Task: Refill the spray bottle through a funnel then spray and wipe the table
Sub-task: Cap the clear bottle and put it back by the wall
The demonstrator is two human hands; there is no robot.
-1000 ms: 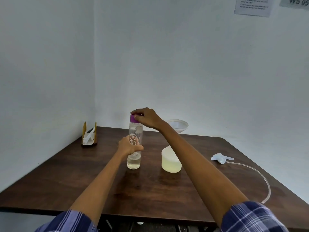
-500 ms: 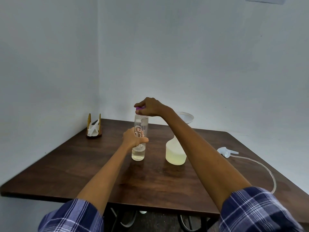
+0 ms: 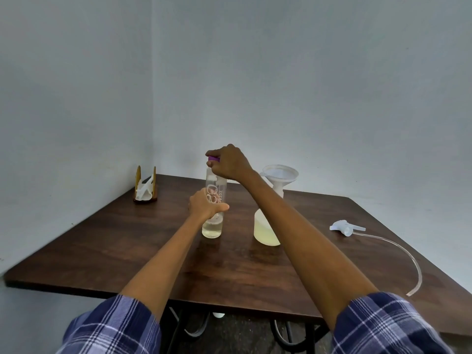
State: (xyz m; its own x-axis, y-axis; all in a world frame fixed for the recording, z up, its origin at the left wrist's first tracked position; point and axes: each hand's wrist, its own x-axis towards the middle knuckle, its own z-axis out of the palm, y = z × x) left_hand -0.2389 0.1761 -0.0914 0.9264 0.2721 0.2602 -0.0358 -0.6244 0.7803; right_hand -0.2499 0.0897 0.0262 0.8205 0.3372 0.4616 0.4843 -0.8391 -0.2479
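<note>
The left hand grips the tall clear plastic refill bottle standing mid-table on the dark wooden table, while the right hand pinches its purple screw cap: the step looks like working that cap. Beside it, the translucent white spray bottle carries a white plastic funnel; its detached white trigger head lies well apart, next needing refitting once the funnel is lifted out

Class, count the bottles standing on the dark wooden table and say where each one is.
2. The clear bottle with a purple cap stands centre-left, held by the left hand. The translucent white spray bottle, funnel in its neck, stands to its right. None seems hidden.
</note>
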